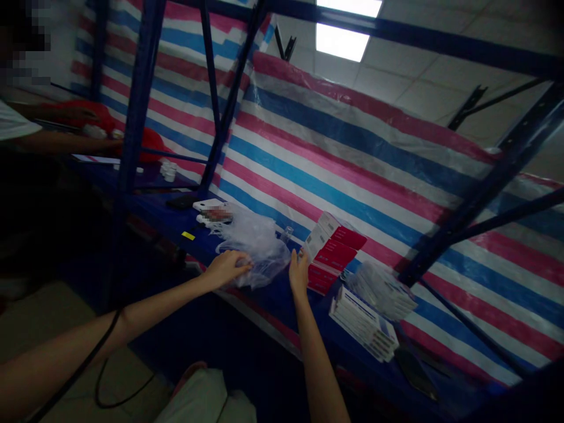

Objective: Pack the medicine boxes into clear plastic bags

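My left hand (228,270) reaches over the front of a bundle of clear plastic bags (258,241), with its thumb and fingers closed on the thin film. Just to the right, my right hand (299,275) is raised with thumb and fingers apart. Its fingers are at the left side of a stack of red and white cartons (332,255), and I cannot make out whether they press on it. A small clear container (286,234) is behind the gap between my hands.
Several white boxes (363,323) are stacked at right, beside plastic-wrapped packs (381,291) and a dark phone (416,373). A yellow tag (188,235) and white bottles (168,170) are leftward. Blue posts (136,100) frame the shelf. Another person's arm (66,143) reaches over red material.
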`<state>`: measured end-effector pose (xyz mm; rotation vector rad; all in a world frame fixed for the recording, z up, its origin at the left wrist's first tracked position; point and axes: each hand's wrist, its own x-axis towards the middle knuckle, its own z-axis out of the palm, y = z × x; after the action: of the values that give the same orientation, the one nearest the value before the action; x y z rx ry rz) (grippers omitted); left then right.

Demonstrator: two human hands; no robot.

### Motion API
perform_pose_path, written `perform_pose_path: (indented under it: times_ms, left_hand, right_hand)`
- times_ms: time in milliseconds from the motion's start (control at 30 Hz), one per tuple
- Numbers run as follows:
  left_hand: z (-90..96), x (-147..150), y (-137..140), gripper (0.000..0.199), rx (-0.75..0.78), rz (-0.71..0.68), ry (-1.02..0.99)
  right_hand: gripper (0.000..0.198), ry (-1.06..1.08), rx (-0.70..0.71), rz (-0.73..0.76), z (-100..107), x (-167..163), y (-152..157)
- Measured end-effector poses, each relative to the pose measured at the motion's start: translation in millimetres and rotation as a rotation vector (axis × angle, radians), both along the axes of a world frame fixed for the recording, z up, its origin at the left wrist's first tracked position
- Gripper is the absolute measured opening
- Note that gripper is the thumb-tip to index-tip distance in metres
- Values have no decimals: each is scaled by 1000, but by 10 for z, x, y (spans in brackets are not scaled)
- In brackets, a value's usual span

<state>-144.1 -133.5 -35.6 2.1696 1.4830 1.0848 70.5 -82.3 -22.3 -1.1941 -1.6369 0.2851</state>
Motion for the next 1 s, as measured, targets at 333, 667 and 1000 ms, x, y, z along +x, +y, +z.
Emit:
perform_pose_path:
  times_ms: [333,667,1000]
  left_hand:
    - [270,178,164,36,-136,-335,-448]
    - [286,18,143,49,-371,-501,-569]
    - [310,76,123,57,-440,-541,-581]
  right_hand:
    - [38,-5,-104,28,5,-269,-794]
    - [34,-155,112,283,-37,-17,-867]
    - [30,-445,420,198,-56,2,-728]
